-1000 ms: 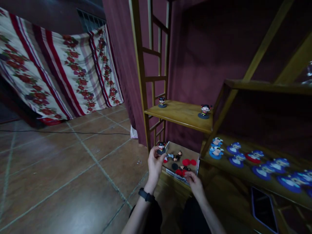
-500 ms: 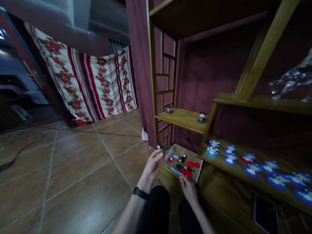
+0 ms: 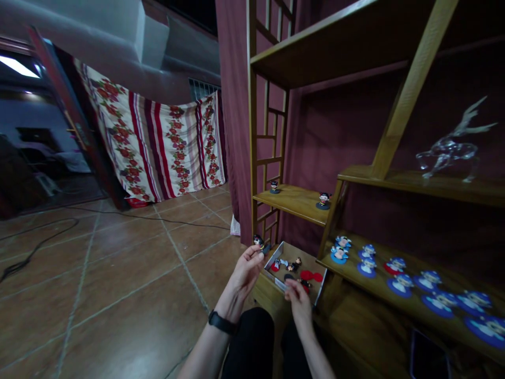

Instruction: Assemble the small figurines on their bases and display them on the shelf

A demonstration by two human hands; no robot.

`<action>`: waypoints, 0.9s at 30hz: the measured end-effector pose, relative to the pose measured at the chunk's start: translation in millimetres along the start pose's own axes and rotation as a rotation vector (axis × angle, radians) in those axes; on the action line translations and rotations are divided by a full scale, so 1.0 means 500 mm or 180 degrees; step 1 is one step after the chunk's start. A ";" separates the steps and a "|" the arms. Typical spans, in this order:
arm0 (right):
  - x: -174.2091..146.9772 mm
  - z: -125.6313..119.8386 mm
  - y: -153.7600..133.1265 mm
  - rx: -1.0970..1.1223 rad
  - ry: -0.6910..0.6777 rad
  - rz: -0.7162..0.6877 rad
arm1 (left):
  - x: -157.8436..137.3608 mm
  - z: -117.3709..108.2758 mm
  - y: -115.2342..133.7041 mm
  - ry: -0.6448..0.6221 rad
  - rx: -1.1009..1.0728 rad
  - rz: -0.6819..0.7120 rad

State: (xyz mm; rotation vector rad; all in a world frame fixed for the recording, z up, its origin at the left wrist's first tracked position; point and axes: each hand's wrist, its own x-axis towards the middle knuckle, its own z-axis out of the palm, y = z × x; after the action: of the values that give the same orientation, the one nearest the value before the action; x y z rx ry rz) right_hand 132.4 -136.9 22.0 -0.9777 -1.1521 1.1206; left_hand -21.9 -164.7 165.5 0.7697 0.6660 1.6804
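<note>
My left hand (image 3: 248, 271) pinches a small figurine (image 3: 258, 241) with a black-haired head and a dark round base, holding it just left of the cardboard box (image 3: 303, 253). My right hand (image 3: 299, 301) is at the box's front edge, thumb and fingers pressed together; anything between them is too small or hidden to make out. Inside the box lie several dark-haired figurines (image 3: 294, 264) on their sides, along with red round bases (image 3: 311, 276) and a dark one. Part of the contents is hidden behind my right hand.
Two similar figurines, one on the left (image 3: 274, 187) and one on the right (image 3: 323, 200), stand on the small wooden shelf (image 3: 295, 202) above. Several blue-and-white figurines (image 3: 401, 284) occupy the lower right shelf. A clear deer ornament (image 3: 452, 152) stands higher up. Dark cables (image 3: 47, 245) cross the tiled floor.
The view has tilted up a little. My right hand has come slightly up and left, closer to my left hand. My left hand keeps hold of the figurine.
</note>
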 end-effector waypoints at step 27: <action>0.106 0.129 -0.185 0.0487 -0.0880 0.0235 | 0.019 -0.019 -0.055 0.0151 0.3217 0.1638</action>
State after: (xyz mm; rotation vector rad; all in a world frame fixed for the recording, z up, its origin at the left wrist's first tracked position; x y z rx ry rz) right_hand 85.3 -100.9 131.6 -0.7678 -1.2361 1.4148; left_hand -14.1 -149.8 140.1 1.7213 1.4836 1.7627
